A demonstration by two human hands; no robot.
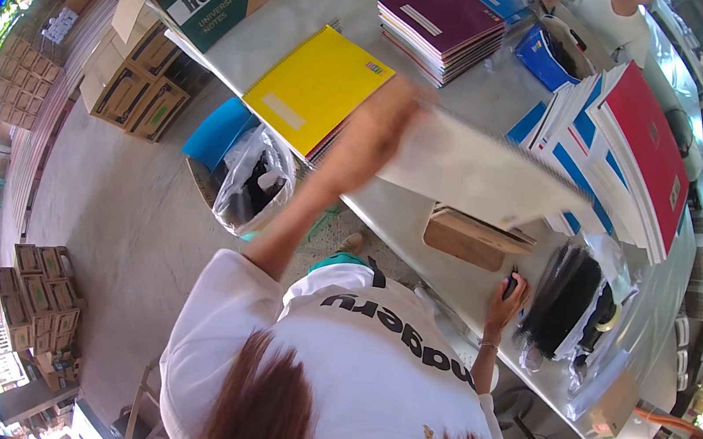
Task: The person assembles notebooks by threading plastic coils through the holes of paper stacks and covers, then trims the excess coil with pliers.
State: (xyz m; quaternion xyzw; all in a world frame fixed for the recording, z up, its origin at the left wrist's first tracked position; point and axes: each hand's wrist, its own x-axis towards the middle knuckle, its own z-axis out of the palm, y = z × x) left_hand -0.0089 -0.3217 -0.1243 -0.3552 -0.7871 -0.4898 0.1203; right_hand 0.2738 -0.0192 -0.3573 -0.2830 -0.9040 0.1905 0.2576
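Note:
My left hand [378, 130], blurred by motion, is closed on the near-left end of a pale spiral notebook [482, 170] above the table. The notebook is smeared too, with its coil along the far edge. Beside it on the left lies a stack of yellow spiral notebooks [316, 82]. My right hand [507, 307] rests at the table's near edge, fingers wrapped around a small black hand tool [511, 285] whose exact kind I cannot make out. Just left of that hand stands a wooden block [464, 239], partly under the notebook.
Maroon notebooks [439, 22] and a leaning pile of red-covered notebooks [644, 152] stand farther back. Black binding coils [561, 300] lie right of my right hand. A plastic-lined bin [259, 181] stands below the table's left edge. Another person [613, 23] sits across the table.

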